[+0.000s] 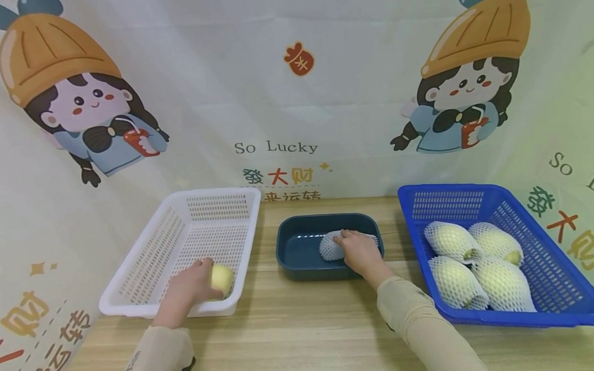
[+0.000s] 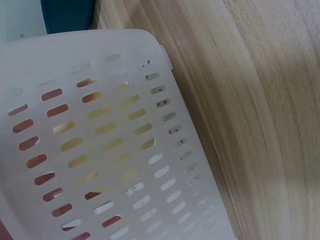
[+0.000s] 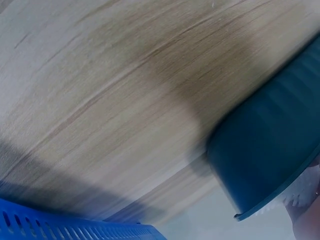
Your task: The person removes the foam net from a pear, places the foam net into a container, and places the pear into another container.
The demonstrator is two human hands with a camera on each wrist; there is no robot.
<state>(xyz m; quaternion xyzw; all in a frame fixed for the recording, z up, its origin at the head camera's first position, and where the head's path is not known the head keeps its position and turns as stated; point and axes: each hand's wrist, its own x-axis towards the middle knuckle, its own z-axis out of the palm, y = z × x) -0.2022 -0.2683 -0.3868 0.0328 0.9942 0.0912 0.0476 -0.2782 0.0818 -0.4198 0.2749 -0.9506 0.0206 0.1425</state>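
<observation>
On the bench [image 1: 284, 346], the blue basket [image 1: 527, 320] at right holds four pale-yellow fruits [image 1: 502, 284] in white foam nets. At left, the white basket [image 1: 133, 310] holds one bare yellow fruit [image 1: 222, 280] near its closest right corner; the left hand [image 1: 194, 284] has its grip curled round it. Farther back, between them, the teal tub [image 1: 301, 275] contains a loose foam net [image 1: 331, 249], pinched in the grip of the right hand [image 1: 361, 253]. Behind hangs a printed cloth [image 1: 354, 122].

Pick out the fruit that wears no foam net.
The yellow fruit in the white basket: its skin is bare, while the four fruits in the blue basket wear white nets.
</observation>
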